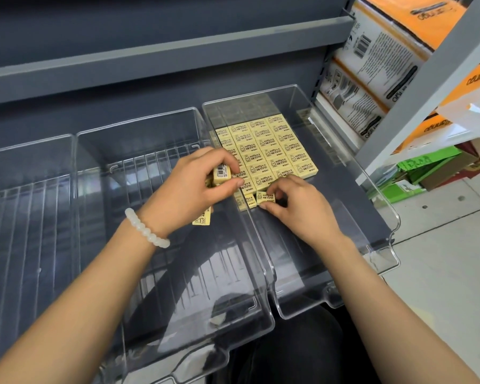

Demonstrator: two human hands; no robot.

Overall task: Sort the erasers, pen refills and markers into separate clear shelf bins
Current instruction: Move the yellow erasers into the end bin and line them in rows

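Leftmost, a clear bin (25, 206) sits on the grey shelf (155, 65), and just beside it a 2nd clear bin (150, 273) of the same kind. Over the inner wall of that middle bin hangs the left hand (194, 187), a white bead bracelet (146, 230) round its wrist. Its fingers are curled round a small stack of yellow erasers (222, 173), the top one showing a barcode label; another eraser from the bundle pokes out under the palm (203, 218). Next comes the right bin (372, 217), which holds the laid erasers (275, 145): they lie flat, touching edge to edge in tidy rows toward the bin's back half, printed faces up. At the near edge of that block the right hand (299, 209) pinches 1 loose eraser (266, 197) between thumb and curled fingertips, holding it just against the front row. A couple more erasers lie askew right beside it. Further right, beyond the shelf upright, stand orange and white boxes (377, 51), with green packs (427, 167) lower down by the tiled floor (441, 273).
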